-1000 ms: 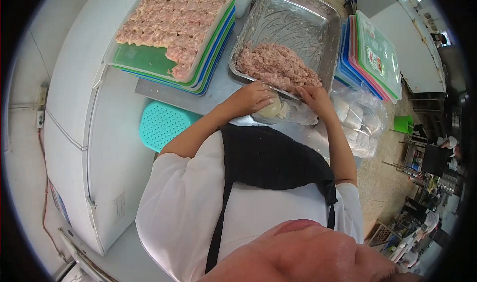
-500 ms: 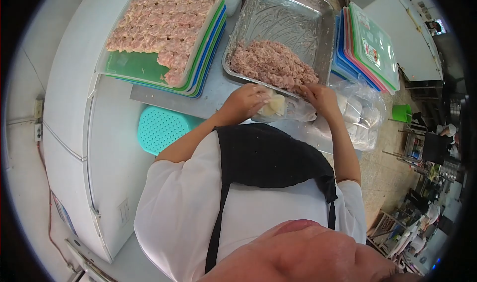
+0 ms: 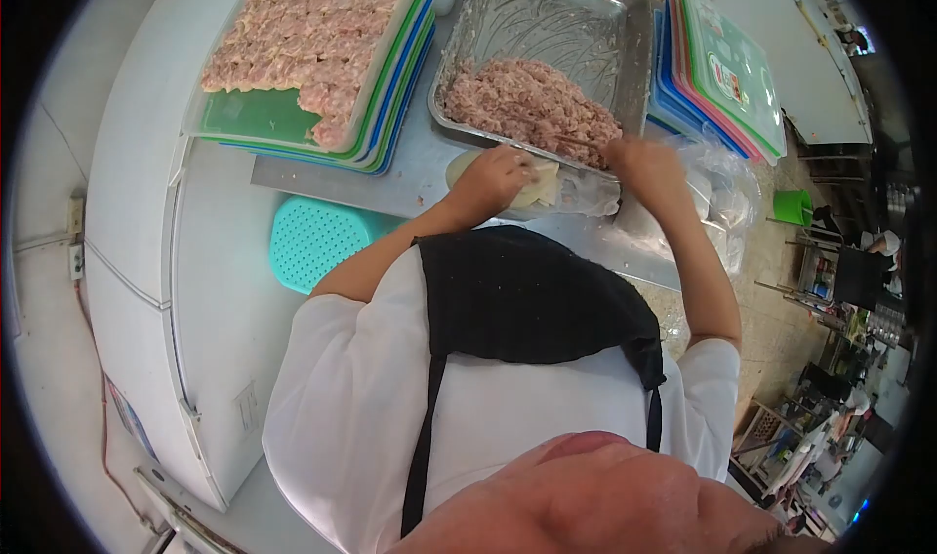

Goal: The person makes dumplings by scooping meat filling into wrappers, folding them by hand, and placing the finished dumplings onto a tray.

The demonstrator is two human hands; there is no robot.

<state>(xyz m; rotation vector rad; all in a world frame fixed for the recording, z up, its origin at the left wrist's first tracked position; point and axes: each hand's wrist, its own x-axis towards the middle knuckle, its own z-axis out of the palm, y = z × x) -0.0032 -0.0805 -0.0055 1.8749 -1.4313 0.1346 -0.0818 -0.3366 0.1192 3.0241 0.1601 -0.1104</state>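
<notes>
My right hand [image 3: 646, 171] is closed around the end of a thin stick-like tool [image 3: 584, 142], whose far end reaches into the ground meat [image 3: 532, 105]. That pinkish meat is heaped at the near end of a deep metal pan [image 3: 639, 76]. My left hand [image 3: 493, 185] lies just below the pan's near edge with its fingers curled over pale, thin dough wrappers [image 3: 543, 187]. One wrapper edge [image 3: 457, 166] shows to the left of the knuckles. Clear plastic [image 3: 597, 199] lies beside the wrappers.
Filled meat pieces sit in rows in a green-based tray [image 3: 256, 117] on stacked trays at left. Stacked coloured lids [image 3: 727, 76] stand at right, above bagged white packs [image 3: 724, 203]. A turquoise perforated stool [image 3: 317, 245] is below the metal table [image 3: 332, 183]. People work far right.
My right hand has lifted and shifted right, and the thin tool now shows in the meat. My left hand has moved slightly left and up, with a wrapper edge showing beside it.
</notes>
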